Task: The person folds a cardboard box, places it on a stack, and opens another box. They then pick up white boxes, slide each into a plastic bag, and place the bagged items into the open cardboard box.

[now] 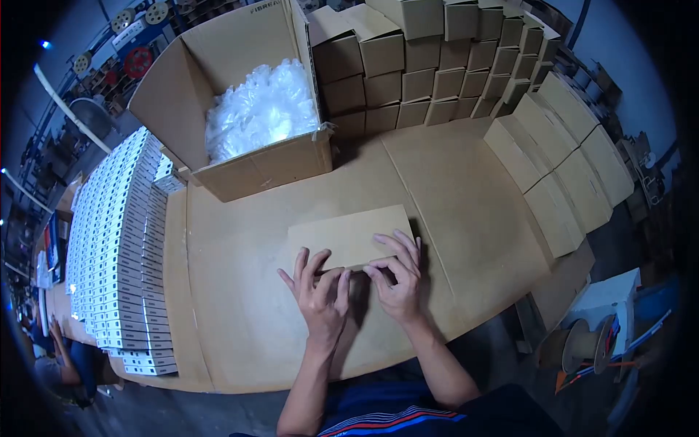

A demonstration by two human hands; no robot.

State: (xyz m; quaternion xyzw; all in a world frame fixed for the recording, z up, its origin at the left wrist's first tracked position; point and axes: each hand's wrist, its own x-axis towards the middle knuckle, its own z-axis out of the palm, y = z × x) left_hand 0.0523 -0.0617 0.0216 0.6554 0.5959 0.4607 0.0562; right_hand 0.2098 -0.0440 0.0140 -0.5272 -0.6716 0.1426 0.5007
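Beyond the near edge of the table (247,320), the left hand (320,297) and right hand (397,288) pinch the brown carton's (342,231) near edge, with table surface on both sides, white boxes (120,255) stacked left, and an open box (266,166) and stacked cartons (419,81) farther off.

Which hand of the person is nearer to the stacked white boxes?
Left. The left hand is right of the stacked white boxes, across the table; the right hand is farther right, beyond the left hand.
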